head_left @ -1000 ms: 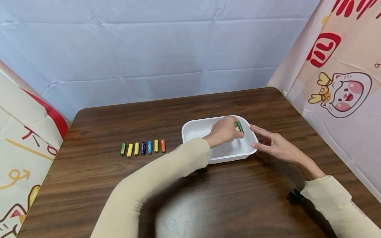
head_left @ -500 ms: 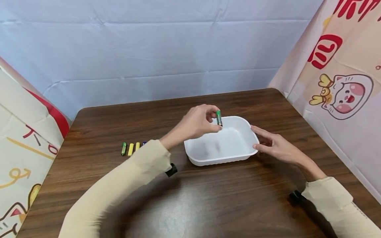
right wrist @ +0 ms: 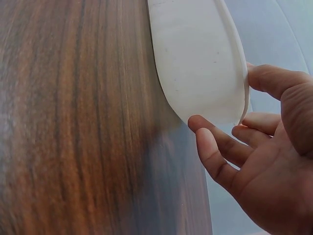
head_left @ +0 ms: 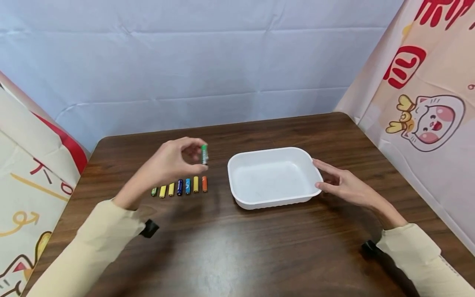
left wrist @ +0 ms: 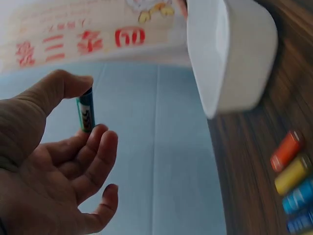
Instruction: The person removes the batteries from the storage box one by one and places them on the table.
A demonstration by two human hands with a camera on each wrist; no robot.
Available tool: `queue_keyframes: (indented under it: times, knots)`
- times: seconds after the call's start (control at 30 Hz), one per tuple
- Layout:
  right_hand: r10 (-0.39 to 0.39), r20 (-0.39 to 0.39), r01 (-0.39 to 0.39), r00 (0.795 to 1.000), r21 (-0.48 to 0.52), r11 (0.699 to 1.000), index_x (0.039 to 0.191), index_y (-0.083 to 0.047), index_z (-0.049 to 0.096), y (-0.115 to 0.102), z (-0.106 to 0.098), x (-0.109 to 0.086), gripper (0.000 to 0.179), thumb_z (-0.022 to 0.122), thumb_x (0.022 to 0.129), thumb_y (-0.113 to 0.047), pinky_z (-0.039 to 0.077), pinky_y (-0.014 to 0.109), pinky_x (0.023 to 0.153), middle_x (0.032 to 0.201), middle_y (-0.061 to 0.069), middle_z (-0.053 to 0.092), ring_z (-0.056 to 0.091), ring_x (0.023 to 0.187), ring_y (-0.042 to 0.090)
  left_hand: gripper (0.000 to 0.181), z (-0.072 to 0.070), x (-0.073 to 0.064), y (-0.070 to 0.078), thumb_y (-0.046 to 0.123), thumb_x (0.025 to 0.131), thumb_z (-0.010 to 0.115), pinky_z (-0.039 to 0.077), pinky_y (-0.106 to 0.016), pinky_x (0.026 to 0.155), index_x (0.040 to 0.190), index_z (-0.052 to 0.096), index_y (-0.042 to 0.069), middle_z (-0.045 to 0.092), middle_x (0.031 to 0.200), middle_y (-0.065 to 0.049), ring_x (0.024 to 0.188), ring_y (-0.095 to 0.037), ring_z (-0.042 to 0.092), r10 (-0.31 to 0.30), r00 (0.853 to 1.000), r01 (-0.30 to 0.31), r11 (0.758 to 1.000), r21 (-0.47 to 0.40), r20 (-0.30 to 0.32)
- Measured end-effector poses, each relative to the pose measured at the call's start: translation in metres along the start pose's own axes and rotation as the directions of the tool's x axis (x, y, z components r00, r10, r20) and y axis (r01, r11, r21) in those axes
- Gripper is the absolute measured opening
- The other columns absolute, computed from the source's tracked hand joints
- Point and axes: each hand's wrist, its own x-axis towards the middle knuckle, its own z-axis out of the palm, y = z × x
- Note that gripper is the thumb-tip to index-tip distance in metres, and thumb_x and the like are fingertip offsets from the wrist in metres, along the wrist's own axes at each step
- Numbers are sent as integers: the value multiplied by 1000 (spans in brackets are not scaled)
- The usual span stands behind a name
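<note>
My left hand pinches a green battery upright between thumb and fingertips, above the table. In the left wrist view, the thumb presses one end of that battery and a finger supports the other. Below and beyond this hand is a row of batteries on the table: a green one, yellow ones, a dark blue one, a light blue one and an orange one. With its thumb and fingers spread, my right hand touches the right end of a white plastic basin.
The dark wood table runs back to a pale cloth backdrop. Printed cloths hang at both sides, the right one with a cartoon cat. A black wrist strap piece sits under the left sleeve.
My left hand has come out of the basin with the green battery and moved left, over the back of the battery row. My right hand stays at the basin's end.
</note>
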Motion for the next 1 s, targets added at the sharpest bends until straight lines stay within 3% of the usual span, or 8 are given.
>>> queue_keyframes:
  times: [0.13, 0.3, 0.37, 0.5, 0.63, 0.83, 1.0]
  knots:
    - [12, 0, -12, 1000, -13, 1000, 161, -8, 35, 0, 0, -1, 71, 70, 101, -20, 45, 11, 87, 163, 19, 35, 52, 132, 27, 47, -18, -27, -26, 24, 86, 85, 53, -37, 83, 128, 65, 15, 72, 101, 0, 95, -16, 66, -60, 998, 60, 998, 32, -11]
    - [22, 1, -22, 1000, 4, 1000, 162, -10, 35, 1, 0, -2, 72, 71, 100, -20, 48, 14, 83, 163, 18, 34, 54, 119, -3, 46, -32, -48, -57, 25, 87, 84, 52, -29, 78, 128, 65, 12, 71, 100, -1, 95, -17, 65, -84, 996, 86, 993, 79, -38]
    - [23, 2, -23, 1000, 11, 1000, 162, -10, 35, 0, 0, -2, 72, 71, 100, -19, 49, 16, 82, 163, 19, 34, 53, 117, -6, 47, -35, -54, -70, 23, 88, 84, 51, -26, 76, 129, 65, 10, 70, 102, -2, 95, -18, 65, -86, 996, 89, 992, 94, -37]
    - [23, 2, -23, 1000, 4, 1000, 161, -9, 35, -1, 0, -1, 71, 71, 100, -20, 48, 14, 84, 163, 18, 34, 57, 124, 13, 52, -39, -66, -98, 20, 87, 85, 51, -23, 77, 132, 64, 4, 69, 106, -4, 95, -19, 64, -86, 996, 87, 992, 89, -17]
    - [19, 1, -19, 1000, 3, 1000, 161, -9, 36, 0, 1, -1, 71, 70, 101, -20, 46, 12, 87, 163, 19, 35, 53, 131, 30, 53, -41, -74, -122, 16, 87, 85, 52, -22, 77, 132, 63, 1, 68, 107, -6, 95, -19, 64, -95, 995, 93, 992, 81, 18]
    - [3, -10, -3, 1000, -7, 1000, 161, -8, 36, 2, 1, -1, 70, 70, 101, -18, 47, 12, 85, 162, 20, 36, 54, 126, 7, 53, -39, -81, -150, 15, 88, 84, 52, -24, 74, 132, 62, -3, 66, 107, -7, 94, -16, 64, -117, 992, 112, 989, 95, 53]
    - [1, -6, -1, 1000, 2, 1000, 161, -6, 35, 2, 2, -1, 70, 70, 101, -18, 49, 14, 84, 162, 21, 35, 58, 124, 23, 51, -37, -82, -167, 11, 89, 83, 51, -25, 71, 131, 60, -6, 64, 105, -9, 89, -14, 61, -139, 987, 134, 989, 65, 75]
